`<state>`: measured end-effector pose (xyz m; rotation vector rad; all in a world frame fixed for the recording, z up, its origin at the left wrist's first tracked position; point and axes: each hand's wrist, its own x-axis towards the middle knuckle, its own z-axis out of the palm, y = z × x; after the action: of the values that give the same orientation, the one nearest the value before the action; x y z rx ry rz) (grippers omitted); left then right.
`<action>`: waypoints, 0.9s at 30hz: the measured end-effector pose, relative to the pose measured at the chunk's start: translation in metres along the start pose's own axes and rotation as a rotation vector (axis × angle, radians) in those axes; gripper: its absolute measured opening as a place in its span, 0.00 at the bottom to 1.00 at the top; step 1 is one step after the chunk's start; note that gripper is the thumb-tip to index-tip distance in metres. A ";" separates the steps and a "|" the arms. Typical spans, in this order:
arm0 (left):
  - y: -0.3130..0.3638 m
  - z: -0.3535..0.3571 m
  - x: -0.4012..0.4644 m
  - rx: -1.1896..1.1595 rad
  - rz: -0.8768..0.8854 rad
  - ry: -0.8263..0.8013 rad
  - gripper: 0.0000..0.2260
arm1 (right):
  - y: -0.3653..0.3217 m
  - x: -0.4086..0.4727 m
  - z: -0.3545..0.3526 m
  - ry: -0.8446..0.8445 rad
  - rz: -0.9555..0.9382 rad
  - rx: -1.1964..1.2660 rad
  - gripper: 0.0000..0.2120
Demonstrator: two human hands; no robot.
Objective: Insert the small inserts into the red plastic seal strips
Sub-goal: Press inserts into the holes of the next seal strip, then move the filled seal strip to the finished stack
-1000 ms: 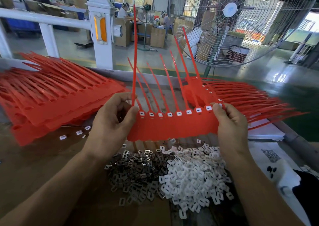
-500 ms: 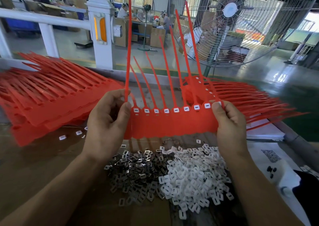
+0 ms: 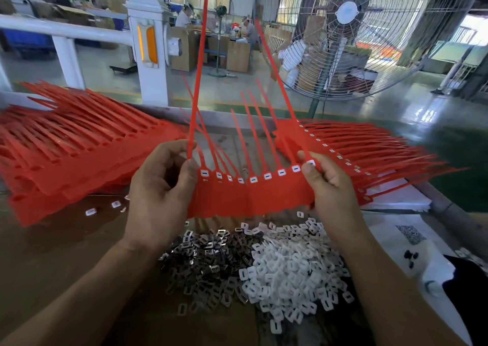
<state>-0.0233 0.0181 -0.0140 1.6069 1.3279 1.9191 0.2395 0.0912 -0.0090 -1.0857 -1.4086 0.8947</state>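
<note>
Held up off the worktop (image 3: 52,253) between both hands: a joined sheet of red seal strips (image 3: 253,197), tails pointing up and away, heads in a row at the top edge. Left hand (image 3: 161,195) pinching the leftmost tail near its base with thumb and curled fingers (image 3: 191,167); right hand (image 3: 330,187) gripping the sheet's right end, thumb pressed on the last head. Probably gripped at both ends so as to keep the row of heads stretched level and facing the eyes for a check.

Seated in the heads between the two sets of fingers: white inserts (image 3: 267,176), one per visible head, each with a dark slot. By the look of it, this sheet done and ready to be laid aside.

Directly below the fingers, within easy reach: a heap of loose white inserts (image 3: 293,269) and, to its left, a heap of metal clips (image 3: 208,256), touching at the border. A few stray inserts (image 3: 91,211) left of the left fingers.

Left of the left fingers: a stack of red sheets (image 3: 66,155), sockets seemingly unfilled. Beyond the right fingers: another stack (image 3: 369,155) with white showing in its heads, likely finished pieces, kept apart to avoid mixing.
</note>
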 end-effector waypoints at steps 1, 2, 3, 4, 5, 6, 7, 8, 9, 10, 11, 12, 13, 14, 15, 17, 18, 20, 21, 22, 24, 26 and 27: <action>-0.001 0.000 0.001 0.012 -0.015 -0.008 0.08 | 0.000 0.001 0.000 0.032 0.003 0.001 0.12; -0.002 0.000 0.001 0.020 -0.028 -0.020 0.08 | 0.000 0.002 0.000 0.064 0.002 -0.001 0.12; -0.003 0.001 0.002 0.023 -0.042 -0.035 0.08 | 0.000 0.003 -0.001 0.098 -0.012 -0.014 0.11; -0.003 0.001 0.003 0.019 -0.057 -0.048 0.09 | 0.001 0.004 -0.002 0.132 -0.038 -0.037 0.11; -0.002 0.001 0.003 0.011 -0.071 -0.060 0.10 | 0.001 0.005 -0.003 0.165 -0.068 -0.064 0.11; -0.002 0.002 0.004 -0.004 -0.086 -0.072 0.12 | 0.002 0.006 -0.004 0.192 -0.092 -0.089 0.11; -0.001 0.003 0.005 -0.021 -0.105 -0.089 0.16 | 0.003 0.007 -0.005 0.215 -0.111 -0.115 0.11; 0.000 0.004 0.006 -0.040 -0.128 -0.113 0.20 | 0.004 0.008 -0.006 0.237 -0.130 -0.147 0.12; 0.000 0.005 0.007 -0.062 -0.149 -0.145 0.24 | 0.006 0.009 -0.007 0.264 -0.151 -0.183 0.11; 0.000 0.006 0.007 -0.081 -0.162 -0.183 0.27 | 0.007 0.010 -0.008 0.296 -0.171 -0.215 0.11; 0.001 0.007 0.007 -0.094 -0.162 -0.219 0.30 | 0.008 0.011 -0.009 0.333 -0.185 -0.242 0.11; 0.002 0.007 0.006 -0.097 -0.155 -0.249 0.31 | 0.009 0.012 -0.010 0.368 -0.193 -0.259 0.11; 0.003 0.009 0.005 -0.096 -0.145 -0.270 0.32 | 0.009 0.013 -0.012 0.399 -0.196 -0.264 0.12; 0.003 0.010 0.004 -0.098 -0.141 -0.285 0.32 | 0.010 0.014 -0.013 0.420 -0.196 -0.261 0.12; 0.003 0.010 0.004 -0.104 -0.137 -0.294 0.32 | 0.009 0.014 -0.014 0.430 -0.192 -0.255 0.12; 0.002 0.012 0.006 -0.106 -0.115 -0.300 0.31 | 0.009 0.014 -0.016 0.428 -0.168 -0.235 0.11; 0.001 0.013 0.007 -0.092 -0.102 -0.301 0.32 | 0.009 0.014 -0.016 0.419 -0.155 -0.225 0.11; -0.001 0.015 0.009 -0.038 -0.061 -0.298 0.33 | 0.008 0.014 -0.015 0.419 -0.142 -0.217 0.12; -0.002 0.016 0.009 -0.011 -0.041 -0.291 0.33 | 0.007 0.014 -0.015 0.428 -0.137 -0.220 0.12; -0.004 0.016 0.009 0.008 -0.030 -0.276 0.33 | 0.007 0.013 -0.014 0.441 -0.137 -0.226 0.11; -0.009 0.015 0.009 0.019 -0.044 -0.238 0.31 | 0.006 0.013 -0.014 0.481 -0.140 -0.239 0.11; -0.013 0.014 0.009 0.023 -0.086 -0.219 0.29 | 0.006 0.013 -0.014 0.557 -0.134 -0.240 0.13; -0.014 0.014 0.009 0.023 -0.098 -0.218 0.29 | 0.006 0.014 -0.015 0.603 -0.134 -0.235 0.14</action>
<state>-0.0182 0.0379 -0.0207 1.6744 1.3167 1.6264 0.2552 0.1055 -0.0084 -1.2841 -1.0711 0.2639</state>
